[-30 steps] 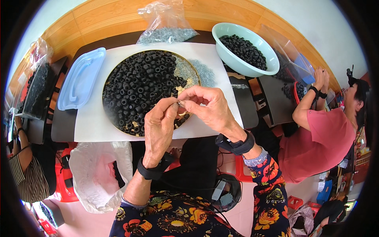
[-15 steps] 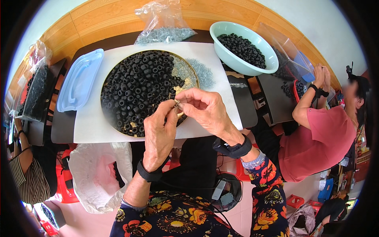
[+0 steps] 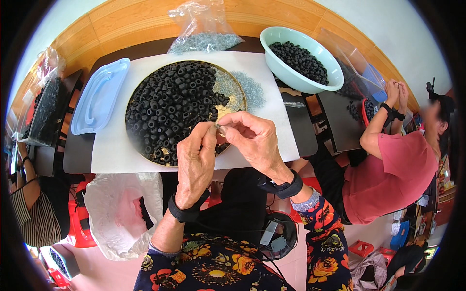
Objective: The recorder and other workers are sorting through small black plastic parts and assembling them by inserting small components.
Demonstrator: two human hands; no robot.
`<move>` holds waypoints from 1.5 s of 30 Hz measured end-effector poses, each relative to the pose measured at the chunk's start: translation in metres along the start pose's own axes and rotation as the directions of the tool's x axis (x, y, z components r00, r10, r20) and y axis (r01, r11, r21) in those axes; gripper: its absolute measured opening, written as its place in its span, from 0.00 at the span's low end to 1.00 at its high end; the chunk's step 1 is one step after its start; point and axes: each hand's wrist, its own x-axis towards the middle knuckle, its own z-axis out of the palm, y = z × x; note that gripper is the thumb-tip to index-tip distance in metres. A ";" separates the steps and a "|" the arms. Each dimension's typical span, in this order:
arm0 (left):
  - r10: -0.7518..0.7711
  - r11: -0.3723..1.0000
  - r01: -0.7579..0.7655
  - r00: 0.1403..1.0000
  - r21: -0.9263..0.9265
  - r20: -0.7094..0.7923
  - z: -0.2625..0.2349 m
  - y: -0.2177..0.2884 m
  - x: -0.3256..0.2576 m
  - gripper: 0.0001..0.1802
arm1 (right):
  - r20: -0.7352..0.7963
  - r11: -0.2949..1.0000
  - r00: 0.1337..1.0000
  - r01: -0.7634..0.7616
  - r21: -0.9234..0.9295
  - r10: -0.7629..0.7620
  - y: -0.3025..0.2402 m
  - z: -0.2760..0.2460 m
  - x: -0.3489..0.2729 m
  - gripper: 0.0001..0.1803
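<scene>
My left hand point(image 3: 196, 157) and my right hand point(image 3: 253, 140) meet above the near edge of a round gold-rimmed tray point(image 3: 245, 103). Both are closed, thumb against finger, with the fingertips nearly touching. A tiny object shows between them, too small to make out. Many small black ring-shaped pieces point(image 3: 167, 104) cover most of the tray. At its right side lie tiny clear grey-blue pieces point(image 3: 224, 83), and more of these clear pieces point(image 3: 251, 89) spread onto the white sheet point(image 3: 109, 150) beneath.
A pale green basin point(image 3: 335, 85) of black pieces stands back right. Behind the tray sits a clear bag point(image 3: 206, 41) of grey-blue pieces; a blue lid point(image 3: 99, 97) lies left. A white bag point(image 3: 114, 225) hangs below the front edge. Co-workers sit right point(image 3: 398, 169) and left point(image 3: 36, 213).
My right hand has shifted a little down and left, its wrist lower. The left hand stays almost in place. Both remain pinched at the same spot.
</scene>
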 end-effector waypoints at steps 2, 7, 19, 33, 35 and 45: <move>-0.024 0.998 0.022 0.999 0.067 0.026 -0.001 0.002 -0.001 0.07 | -0.004 1.000 1.000 -0.013 -0.008 0.013 0.001 -0.002 0.001 0.08; 0.127 0.991 -0.122 0.988 0.061 -0.083 0.004 -0.006 -0.001 0.09 | -0.018 0.994 0.994 -0.107 0.000 0.107 0.000 -0.004 0.002 0.07; 0.061 0.997 -0.062 0.997 0.034 0.042 -0.008 -0.007 0.004 0.05 | 0.065 0.983 0.982 -0.181 0.023 0.180 0.003 -0.007 0.002 0.06; -0.173 0.962 0.193 0.978 -0.191 0.118 -0.014 -0.007 0.007 0.09 | 0.021 0.994 0.999 -0.034 -0.107 0.036 0.002 0.001 -0.005 0.06; -0.180 0.973 0.192 0.979 -0.131 0.097 -0.013 -0.002 0.006 0.08 | 0.025 0.993 1.000 0.003 -0.122 0.001 0.005 0.001 -0.005 0.06; -0.028 0.997 0.029 1.000 -0.071 0.008 -0.007 -0.009 0.002 0.05 | 0.020 0.998 0.999 -0.043 -0.039 0.043 0.001 0.004 -0.006 0.06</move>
